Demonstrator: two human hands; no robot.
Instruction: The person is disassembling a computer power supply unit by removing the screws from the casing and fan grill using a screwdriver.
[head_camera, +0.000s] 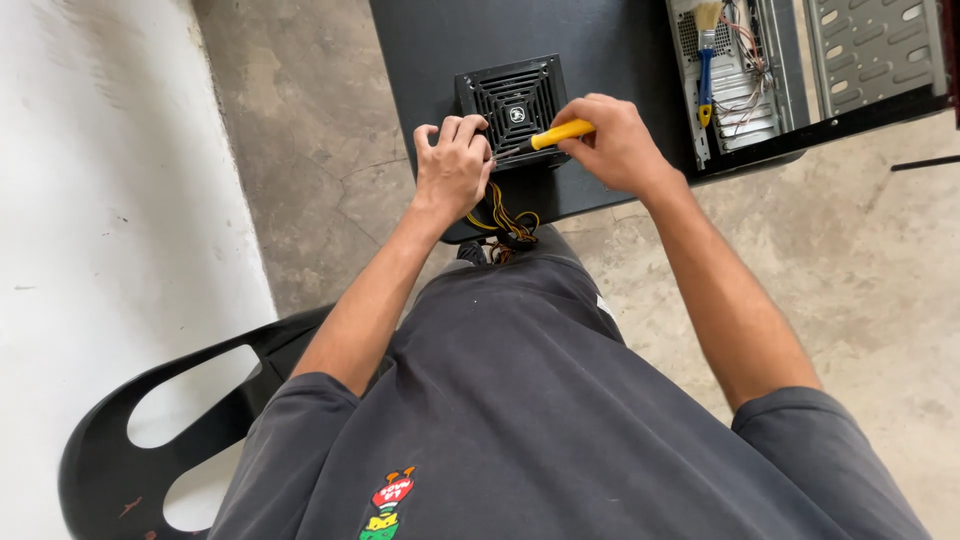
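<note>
Near the table's (610, 40) front edge: power supply (512, 105), gripped by your left hand (452, 165); right hand (610, 145) closed on yellow-handled screwdriver (555, 134). Right corner: open computer case (800, 70) containing brush (707, 55), wires (745, 50).

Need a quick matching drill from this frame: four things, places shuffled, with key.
1. screwdriver
2. brush
3. power supply
4. cable bundle

A. inside the open computer case
B. hanging over the table edge
C. in the right hand
D. steadied by the left hand

Pairs: 1-C, 2-A, 3-D, 4-B
</note>
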